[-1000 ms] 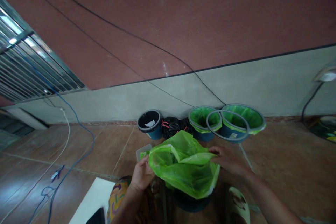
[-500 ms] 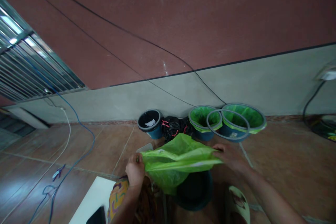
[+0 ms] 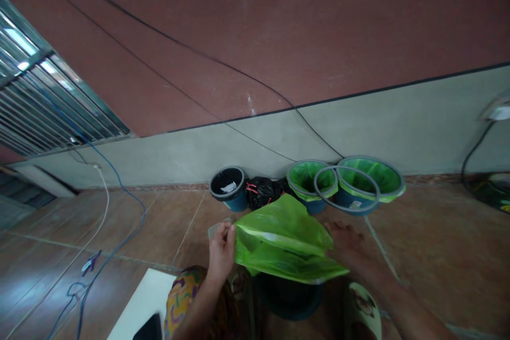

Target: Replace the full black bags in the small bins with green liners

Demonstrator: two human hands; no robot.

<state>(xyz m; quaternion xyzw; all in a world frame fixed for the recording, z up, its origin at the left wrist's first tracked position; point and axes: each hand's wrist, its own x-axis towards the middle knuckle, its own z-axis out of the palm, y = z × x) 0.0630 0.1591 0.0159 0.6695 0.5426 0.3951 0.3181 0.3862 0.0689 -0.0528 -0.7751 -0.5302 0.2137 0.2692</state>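
And here's the wall [image 3: 247,53] filling the top of the view, red-brown above, pale grey-green below, with the brown tiled floor [image 3: 446,244] spreading out under it. Barred grille [image 3: 59,101] up on the left! Lower down, a white board [image 3: 137,303] lies flat on the floor.

Now the green bag [image 3: 287,239], front and centre, thin and see-through, held up over the dark bucket [image 3: 290,303] between the person's feet, covering part of its mouth. Beyond it, along the wall, stands the big green-lined bin [image 3: 360,204], then the smaller green-lined bin [image 3: 314,205] right beside it, and further left the black-lined bin [image 3: 238,202]. A grey hoop [image 3: 379,192] lies across the tops of the two green-lined ones. Between the small one and the black-lined one, a black bag [image 3: 263,191] sits bunched with pink-red ties.

To the hands! The left hand [image 3: 222,249] has its grip closed, thumb and fingers pinching the green bag's left edge. The right hand [image 3: 345,241] is at the opposite edge, blurred; can't tell whether that grip is closed on the plastic. Smallest of all, white paper [image 3: 229,187] inside the black-lined bin.
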